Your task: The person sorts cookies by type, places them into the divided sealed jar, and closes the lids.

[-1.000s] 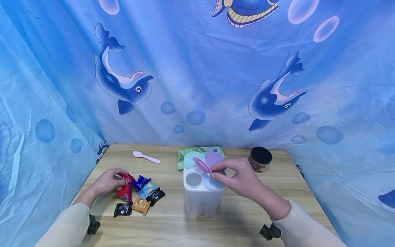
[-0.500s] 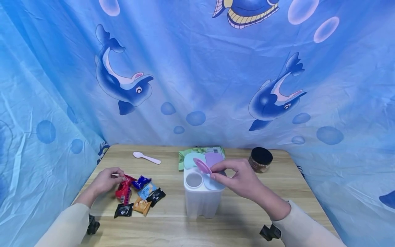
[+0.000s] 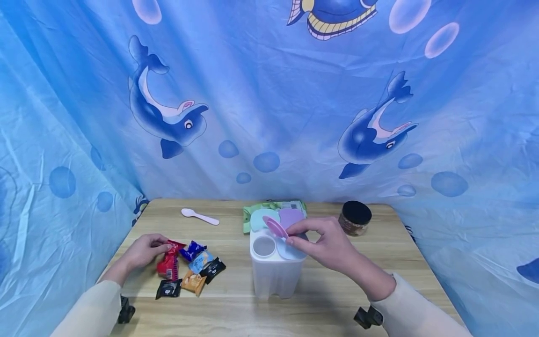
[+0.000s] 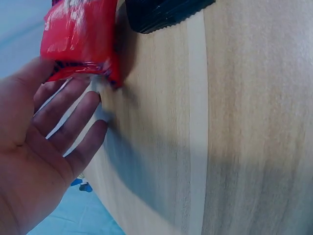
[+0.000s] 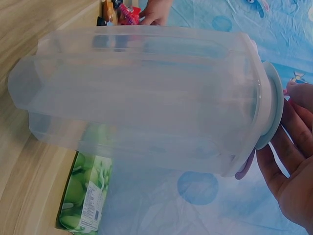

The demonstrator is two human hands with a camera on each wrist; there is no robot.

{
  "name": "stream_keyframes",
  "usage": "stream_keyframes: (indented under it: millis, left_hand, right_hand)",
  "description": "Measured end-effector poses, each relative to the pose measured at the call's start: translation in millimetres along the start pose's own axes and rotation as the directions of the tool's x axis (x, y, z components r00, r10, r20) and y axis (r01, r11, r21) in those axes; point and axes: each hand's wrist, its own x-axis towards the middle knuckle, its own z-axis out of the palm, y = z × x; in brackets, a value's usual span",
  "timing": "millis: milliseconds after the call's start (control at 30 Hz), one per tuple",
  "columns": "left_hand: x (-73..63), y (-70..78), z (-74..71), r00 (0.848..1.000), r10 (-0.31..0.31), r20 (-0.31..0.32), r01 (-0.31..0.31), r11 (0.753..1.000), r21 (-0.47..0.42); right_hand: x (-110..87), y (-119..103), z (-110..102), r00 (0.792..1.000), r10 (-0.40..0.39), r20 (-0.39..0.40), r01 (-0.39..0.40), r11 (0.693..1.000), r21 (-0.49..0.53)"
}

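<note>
In the head view, my left hand (image 3: 145, 252) pinches the end of a red snack packet (image 3: 169, 263) between thumb and fingers. The left wrist view shows the red packet (image 4: 80, 39) hanging from the thumb side of that hand, its other fingers spread. My right hand (image 3: 328, 241) pinches a round pink lid (image 3: 275, 227), tilted up on a translucent white container (image 3: 278, 276). Beside that lid, the container's round mouth (image 3: 264, 245) is uncovered. Mint (image 3: 265, 219), purple (image 3: 291, 216) and pale blue lids (image 3: 290, 250) cover its other openings.
Blue (image 3: 193, 250), light blue (image 3: 200, 261), orange (image 3: 193, 282) and black packets (image 3: 212, 269) lie right of my left hand. A pale spoon (image 3: 200, 216) lies behind them. A green package (image 3: 252, 213) is behind the container; a black-lidded jar (image 3: 355, 217) stands at back right.
The red packet has turned a little more upright, and my left hand has shifted its hold on its end, rising slightly and then lowering. My right hand and the pink lid stay put.
</note>
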Motion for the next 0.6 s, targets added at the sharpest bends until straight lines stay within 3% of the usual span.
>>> stream_keyframes:
  millis: [167, 300, 433, 600]
  left_hand:
    - [-4.4, -0.6, -1.5, 0.999, 0.029, -0.040, -0.030, 0.999, -0.015]
    - [-8.9, 9.2, -7.2, 0.991, 0.057, -0.118, -0.061, 0.998, -0.032]
    - [-12.3, 26.4, -16.8, 0.979, 0.085, -0.187, -0.101, 0.992, -0.079]
    - [-19.2, 61.3, -31.2, 0.972, 0.113, -0.205, -0.154, 0.969, -0.192]
  right_hand:
    - [0.2, 1, 0, 1.000, -0.002, -0.001, 0.002, 1.000, 0.000]
    - [0.1, 1, 1, 1.000, -0.002, -0.002, 0.002, 1.000, -0.006]
    - [-0.2, 1, 1, 1.000, -0.005, -0.005, 0.005, 1.000, -0.010]
    - [-0.1, 1, 0, 1.000, -0.006, -0.005, 0.006, 1.000, -0.009]
